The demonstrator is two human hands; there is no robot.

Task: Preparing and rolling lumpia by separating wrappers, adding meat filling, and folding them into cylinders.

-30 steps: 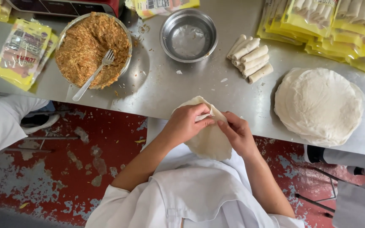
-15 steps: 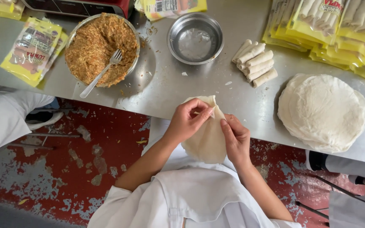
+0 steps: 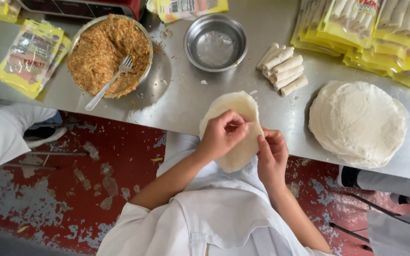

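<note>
A thin round white wrapper (image 3: 233,106) lies spread over the near edge of the steel table (image 3: 181,102), half hanging off it. My left hand (image 3: 224,132) pinches the wrapper near its middle. My right hand (image 3: 272,154) grips its right edge. A stack of round wrappers (image 3: 357,121) rests to the right. Several rolled white spring rolls (image 3: 283,68) lie just beyond my hands. A steel bowl of brown minced filling (image 3: 107,52) with a fork (image 3: 107,85) in it stands at the far left.
An empty small steel bowl (image 3: 215,41) sits at the back centre. Yellow packets of rolls (image 3: 380,33) pile at the back right, more yellow packets (image 3: 29,57) at the left. Another person's white sleeve (image 3: 5,135) shows at left over a worn red floor (image 3: 72,189).
The wrapper was folded and held up between both hands; now it lies opened flat over the table edge, with my hands still on it.
</note>
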